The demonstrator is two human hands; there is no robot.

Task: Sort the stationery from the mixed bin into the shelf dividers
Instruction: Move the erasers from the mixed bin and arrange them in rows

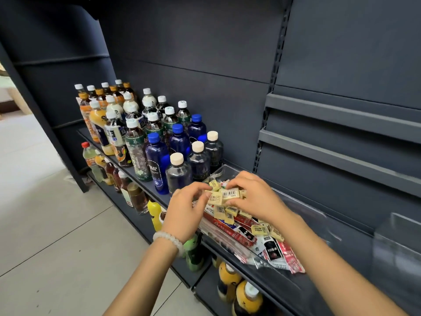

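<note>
Two hands I see over the clear bin point(230, 170) on the shelf point(268, 286): my left hand point(189, 206) (beaded bracelet at the wrist) and right hand point(255, 197) each pinch small yellow packets point(230, 193) atop red pen packs point(230, 231). Beyond stand bottles point(157, 156).

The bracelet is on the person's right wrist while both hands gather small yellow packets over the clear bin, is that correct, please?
Not quite: the bracelet is on the left wrist, as the head view shows. The left hand and right hand do gather yellow packets over the clear bin.
</note>
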